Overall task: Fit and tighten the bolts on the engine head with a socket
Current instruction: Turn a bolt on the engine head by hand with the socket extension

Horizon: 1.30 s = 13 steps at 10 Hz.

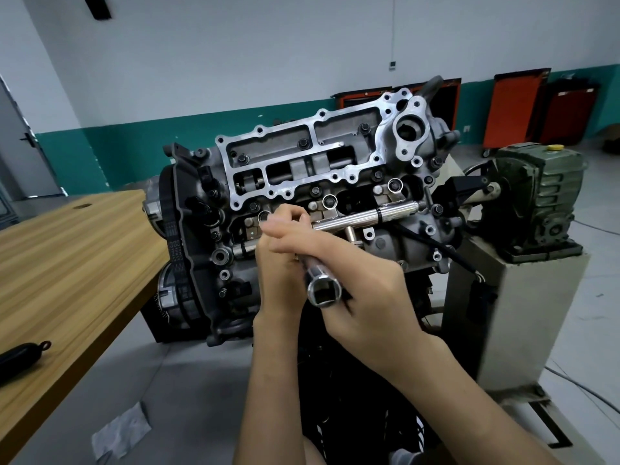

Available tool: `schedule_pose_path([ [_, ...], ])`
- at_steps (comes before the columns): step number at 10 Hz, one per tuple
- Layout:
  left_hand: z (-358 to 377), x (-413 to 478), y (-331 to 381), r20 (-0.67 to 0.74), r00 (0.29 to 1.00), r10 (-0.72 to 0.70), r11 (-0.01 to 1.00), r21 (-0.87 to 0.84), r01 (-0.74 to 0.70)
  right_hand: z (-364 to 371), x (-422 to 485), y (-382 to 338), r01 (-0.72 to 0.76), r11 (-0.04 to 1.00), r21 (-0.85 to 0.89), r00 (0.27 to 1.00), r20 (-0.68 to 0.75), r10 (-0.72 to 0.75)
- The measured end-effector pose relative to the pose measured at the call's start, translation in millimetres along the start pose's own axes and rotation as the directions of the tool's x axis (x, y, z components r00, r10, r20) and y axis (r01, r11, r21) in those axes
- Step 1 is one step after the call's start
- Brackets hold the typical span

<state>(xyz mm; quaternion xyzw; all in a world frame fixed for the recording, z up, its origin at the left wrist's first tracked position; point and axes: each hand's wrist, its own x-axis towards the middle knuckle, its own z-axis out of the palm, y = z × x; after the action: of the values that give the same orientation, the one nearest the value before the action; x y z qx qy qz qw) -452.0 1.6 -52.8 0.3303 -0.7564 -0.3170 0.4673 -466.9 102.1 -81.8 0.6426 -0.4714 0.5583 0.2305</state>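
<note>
We've got both hands wrapped around the socket wrench (323, 290): right hand (362, 290) gripping the socket end, open mouth pointing back at us around 6 o'clock, left hand (281, 260) closed on the shaft. The engine head (302, 156) sits straight ahead at 12, wooden desk (67, 250) off at 9

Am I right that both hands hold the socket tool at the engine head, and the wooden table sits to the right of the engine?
Not quite. The head view shows both hands on the socket tool at the engine head, but the wooden table sits to the left of the engine, not the right.
</note>
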Motion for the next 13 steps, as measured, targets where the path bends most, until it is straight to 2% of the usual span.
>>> schedule_pose_path([
  [1, -0.3, -5.2, -6.5, 0.012, 0.996, 0.084, 0.991, -0.109, -0.082, -3.0, 0.7, 2.4, -0.006, 0.999, -0.045, 0.999, -0.050, 0.004],
  [2, 8.4, -13.3, -28.2, -0.040, 0.984, 0.172, 0.972, -0.154, -0.176, -6.1, -1.0, 5.3, -0.046, 0.998, -0.054, 0.990, -0.138, 0.038],
  [3, 6.8, -7.2, -20.0, -0.043, 0.992, 0.115, 0.972, -0.202, -0.121, -1.6, -2.4, 1.9, -0.022, 0.999, -0.028, 0.997, -0.077, 0.020],
  [4, 8.6, 5.2, -16.6, 0.046, 0.999, -0.001, 0.996, -0.093, 0.005, 0.4, -1.8, 2.1, 0.020, 0.999, -0.040, 1.000, 0.011, -0.019],
  [5, 6.5, 3.4, -21.2, 0.045, 0.992, 0.117, 0.991, -0.068, -0.114, -2.4, 0.3, 6.0, -0.001, 0.995, -0.099, 0.997, -0.078, -0.007],
  [6, 3.3, -12.8, -19.0, 0.025, 0.988, 0.150, 0.979, -0.141, -0.145, -4.7, 2.3, 4.4, -0.042, 0.993, -0.111, 0.989, -0.148, 0.025],
  [7, -0.1, 0.9, -8.6, 0.063, 0.996, 0.061, 0.991, -0.123, -0.053, -1.8, -0.4, 3.6, -0.021, 0.998, -0.062, 0.997, -0.071, 0.016],
  [8, 2.6, 2.9, -14.4, 0.114, 0.993, 0.030, 0.998, -0.064, -0.023, -4.5, 1.4, 3.8, -0.013, 0.992, -0.123, 0.998, -0.065, 0.005],
  [9, 3.3, -4.1, -21.4, 0.034, 0.980, 0.197, 0.975, -0.107, -0.192, -6.5, 1.0, 8.5, -0.046, 0.987, -0.157, 0.987, -0.161, 0.020],
  [10, 2.3, -14.7, -24.0, -0.031, 0.974, 0.226, 0.961, -0.159, -0.228, -5.0, -0.7, 7.9, -0.060, 0.992, -0.110, 0.982, -0.187, 0.039],
  [11, 3.0, -2.7, -16.3, 0.057, 0.987, 0.147, 0.980, -0.142, -0.138, -1.0, -1.6, 4.1, -0.015, 0.998, -0.068, 0.996, -0.088, 0.009],
  [12, 4.8, 2.8, -15.7, 0.075, 0.993, 0.089, 0.996, -0.008, -0.089, -2.4, -0.7, 6.1, 0.016, 0.995, -0.100, 0.998, -0.067, -0.023],
  [13, 5.6, -6.9, -19.2, 0.007, 0.988, 0.155, 0.982, -0.112, -0.153, -4.6, -0.2, 8.2, -0.019, 0.989, -0.149, 0.988, -0.152, -0.004],
])
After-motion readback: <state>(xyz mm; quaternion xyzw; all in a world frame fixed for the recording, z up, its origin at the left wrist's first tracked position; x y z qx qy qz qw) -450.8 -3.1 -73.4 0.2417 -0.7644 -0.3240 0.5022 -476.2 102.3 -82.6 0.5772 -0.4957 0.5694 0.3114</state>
